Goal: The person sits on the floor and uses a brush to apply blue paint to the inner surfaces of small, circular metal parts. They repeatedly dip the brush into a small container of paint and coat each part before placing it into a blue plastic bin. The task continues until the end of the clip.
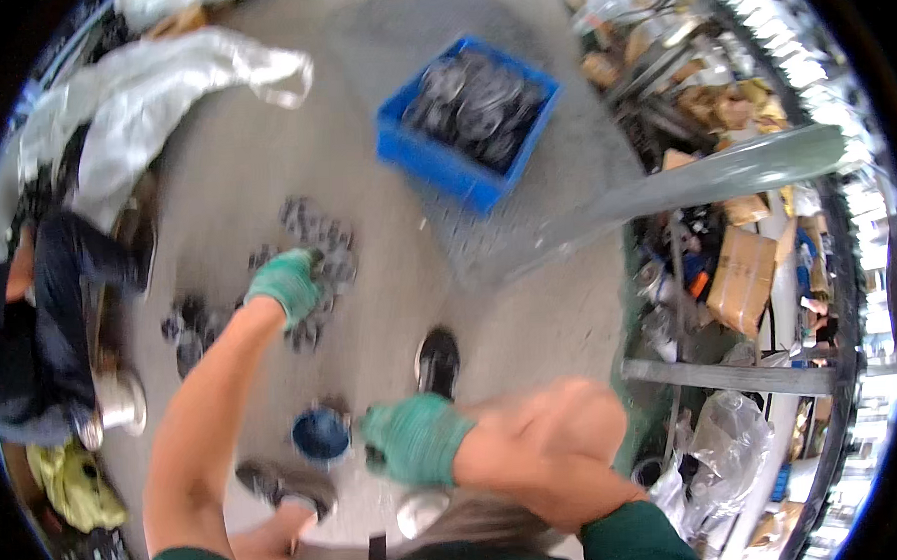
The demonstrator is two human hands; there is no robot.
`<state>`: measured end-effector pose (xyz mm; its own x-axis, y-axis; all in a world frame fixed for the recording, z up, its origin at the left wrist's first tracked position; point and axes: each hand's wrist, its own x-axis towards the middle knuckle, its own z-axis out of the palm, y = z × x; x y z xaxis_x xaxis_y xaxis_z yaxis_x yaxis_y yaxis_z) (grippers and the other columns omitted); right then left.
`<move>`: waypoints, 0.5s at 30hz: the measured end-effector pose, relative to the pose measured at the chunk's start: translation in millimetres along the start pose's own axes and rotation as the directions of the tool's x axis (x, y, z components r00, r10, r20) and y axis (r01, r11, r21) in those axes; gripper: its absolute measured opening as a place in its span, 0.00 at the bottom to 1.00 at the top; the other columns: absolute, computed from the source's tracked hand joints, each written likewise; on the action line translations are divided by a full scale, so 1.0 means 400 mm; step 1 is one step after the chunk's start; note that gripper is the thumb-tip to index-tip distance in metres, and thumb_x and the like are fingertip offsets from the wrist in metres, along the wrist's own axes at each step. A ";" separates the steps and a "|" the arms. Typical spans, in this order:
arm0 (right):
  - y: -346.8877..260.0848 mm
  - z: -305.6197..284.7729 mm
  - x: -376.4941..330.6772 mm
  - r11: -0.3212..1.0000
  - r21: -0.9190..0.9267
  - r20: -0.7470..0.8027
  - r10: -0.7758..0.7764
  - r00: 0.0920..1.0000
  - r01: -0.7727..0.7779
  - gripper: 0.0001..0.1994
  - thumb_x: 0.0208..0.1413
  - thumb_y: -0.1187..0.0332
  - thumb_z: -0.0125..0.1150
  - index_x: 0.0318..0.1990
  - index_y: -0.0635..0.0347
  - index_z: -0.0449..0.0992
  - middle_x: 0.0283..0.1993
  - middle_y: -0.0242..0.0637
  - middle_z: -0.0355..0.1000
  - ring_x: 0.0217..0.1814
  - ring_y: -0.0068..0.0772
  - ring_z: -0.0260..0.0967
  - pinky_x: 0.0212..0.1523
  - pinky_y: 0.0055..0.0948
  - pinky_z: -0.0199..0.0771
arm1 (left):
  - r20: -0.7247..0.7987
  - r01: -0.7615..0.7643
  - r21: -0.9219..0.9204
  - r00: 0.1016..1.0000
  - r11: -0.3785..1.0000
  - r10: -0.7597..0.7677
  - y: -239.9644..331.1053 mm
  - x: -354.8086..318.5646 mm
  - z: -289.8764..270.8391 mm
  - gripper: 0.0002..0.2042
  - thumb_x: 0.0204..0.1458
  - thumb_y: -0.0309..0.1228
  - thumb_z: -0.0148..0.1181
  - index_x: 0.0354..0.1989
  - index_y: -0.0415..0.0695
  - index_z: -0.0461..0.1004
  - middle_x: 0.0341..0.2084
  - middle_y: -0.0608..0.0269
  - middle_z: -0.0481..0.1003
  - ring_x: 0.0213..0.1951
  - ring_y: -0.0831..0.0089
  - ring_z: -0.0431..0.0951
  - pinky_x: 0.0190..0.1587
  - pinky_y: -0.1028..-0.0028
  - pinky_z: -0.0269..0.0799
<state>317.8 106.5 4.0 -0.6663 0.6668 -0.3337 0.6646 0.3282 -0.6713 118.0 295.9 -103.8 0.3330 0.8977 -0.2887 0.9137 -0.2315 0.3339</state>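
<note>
Nearest, the gloved right hand (415,440) curls beside a blue round container (321,435); its grip is unclear. Left hand (288,283) reaches down, fingers spread, onto dark metal discs (317,248) on the floor (390,313). Beyond sits a blue crate (433,163).

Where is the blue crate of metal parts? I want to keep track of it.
In the head view the blue crate sits on the floor in the upper middle, ahead and right of the left hand, which reaches into the dark metal discs lying there.
</note>
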 end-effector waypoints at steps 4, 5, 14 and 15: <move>0.008 0.010 -0.018 0.999 0.024 -0.057 0.023 0.998 -0.021 0.10 0.51 0.63 0.60 0.35 0.60 0.75 0.33 0.45 0.74 0.35 0.51 0.76 0.38 0.47 0.76 | 0.227 0.221 0.143 0.941 0.965 -0.249 -0.280 -0.106 0.177 0.17 0.52 0.29 0.57 0.51 0.47 0.79 0.52 0.49 0.77 0.53 0.50 0.77 0.55 0.58 0.73; 0.014 0.011 -0.012 1.000 0.024 -0.101 0.015 0.995 -0.012 0.10 0.51 0.63 0.60 0.34 0.61 0.75 0.32 0.45 0.74 0.35 0.51 0.76 0.38 0.47 0.76 | 0.193 0.229 0.170 0.946 0.958 -0.261 -0.346 -0.129 0.225 0.16 0.51 0.28 0.56 0.49 0.48 0.79 0.50 0.48 0.77 0.51 0.50 0.78 0.54 0.58 0.74; 0.071 0.033 0.008 0.997 0.044 -0.118 -0.060 0.991 0.066 0.10 0.50 0.61 0.63 0.31 0.57 0.74 0.30 0.43 0.74 0.30 0.49 0.74 0.34 0.45 0.73 | 0.256 -0.321 0.425 0.939 0.846 0.228 -0.299 -0.047 0.589 0.16 0.47 0.28 0.57 0.46 0.47 0.80 0.48 0.53 0.78 0.51 0.51 0.77 0.55 0.54 0.72; 0.068 0.027 0.014 1.000 0.003 -0.048 -0.028 0.998 0.028 0.09 0.51 0.62 0.63 0.31 0.57 0.74 0.30 0.43 0.74 0.30 0.50 0.74 0.33 0.45 0.73 | 0.183 -0.311 0.442 0.949 0.841 0.255 -0.316 -0.049 0.647 0.18 0.52 0.30 0.54 0.51 0.48 0.78 0.53 0.53 0.76 0.59 0.50 0.73 0.64 0.45 0.62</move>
<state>328.6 111.8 -23.5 -0.6678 0.6885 -0.2827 0.6445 0.3449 -0.6824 56.1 210.3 -372.6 0.5920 0.7247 -0.3526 0.7679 -0.6400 -0.0259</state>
